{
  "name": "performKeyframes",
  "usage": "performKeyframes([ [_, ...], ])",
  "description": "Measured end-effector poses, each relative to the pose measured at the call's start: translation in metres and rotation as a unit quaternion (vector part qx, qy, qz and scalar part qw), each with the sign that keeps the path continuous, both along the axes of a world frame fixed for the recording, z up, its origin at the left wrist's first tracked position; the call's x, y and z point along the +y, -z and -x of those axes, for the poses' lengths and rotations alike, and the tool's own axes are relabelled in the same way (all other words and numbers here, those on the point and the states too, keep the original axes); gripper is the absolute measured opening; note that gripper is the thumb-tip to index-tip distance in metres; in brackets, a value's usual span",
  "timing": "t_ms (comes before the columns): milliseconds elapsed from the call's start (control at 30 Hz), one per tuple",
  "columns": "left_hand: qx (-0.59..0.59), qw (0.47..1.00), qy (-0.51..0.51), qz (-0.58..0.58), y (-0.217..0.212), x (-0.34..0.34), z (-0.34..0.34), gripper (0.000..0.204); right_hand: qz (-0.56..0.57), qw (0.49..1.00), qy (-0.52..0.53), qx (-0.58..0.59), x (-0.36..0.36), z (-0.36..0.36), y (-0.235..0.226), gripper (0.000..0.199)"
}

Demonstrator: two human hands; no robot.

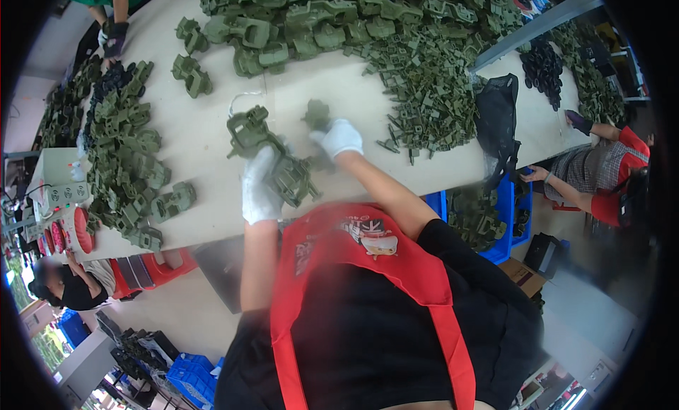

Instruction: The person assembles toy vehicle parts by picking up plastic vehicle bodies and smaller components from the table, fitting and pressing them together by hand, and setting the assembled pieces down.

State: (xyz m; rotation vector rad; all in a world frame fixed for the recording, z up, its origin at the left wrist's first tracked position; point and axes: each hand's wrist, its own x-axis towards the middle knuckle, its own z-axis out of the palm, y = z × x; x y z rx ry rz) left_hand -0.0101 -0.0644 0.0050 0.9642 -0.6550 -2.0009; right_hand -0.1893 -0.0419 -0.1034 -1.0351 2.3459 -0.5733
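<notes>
My left hand [262, 187], in a white glove, is closed around a long green plastic toy vehicle body [253, 131] and holds it tilted above the table. Its boxy lower end points toward my apron. To the right of it, my right hand [342, 138], gloved too, pinches a small green plastic part [317, 114], which is smeared by motion. A gap separates that small part from the vehicle body. Two more green vehicle bodies [191, 75] lie on the table beyond my left hand.
Larger green bodies [311, 28] cover the far side of the white table [212, 205]. Small green parts [431, 92] are heaped at the right, beside a black bag [497, 113]. More green parts [127, 155] pile up on the left. Blue crates [503, 233] stand below; people work at both ends.
</notes>
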Motion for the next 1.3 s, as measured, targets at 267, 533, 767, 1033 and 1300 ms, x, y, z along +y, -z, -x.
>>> performKeyframes([
  [267,0.0,0.998,-0.055,-0.005,0.01,0.006,-0.039,0.042,-0.005,0.995,-0.093,-0.019,-0.009,-0.035,0.009,0.033],
  [533,0.045,0.998,-0.049,0.004,0.02,-0.001,-0.024,0.057,0.134,0.977,-0.161,-0.03,-0.031,0.033,0.015,0.037],
  [767,0.084,0.992,0.052,0.074,0.003,-0.009,0.01,0.086,0.281,0.936,-0.185,-0.104,0.014,0.014,-0.188,0.027],
  [1033,0.038,0.984,0.079,0.154,-0.025,-0.002,0.024,0.101,0.293,0.912,-0.252,0.136,0.021,-0.013,-0.194,0.031],
  [1300,0.004,0.972,0.128,0.197,-0.029,-0.004,0.021,0.087,0.339,0.873,-0.301,0.183,0.017,-0.003,-0.186,0.028],
])
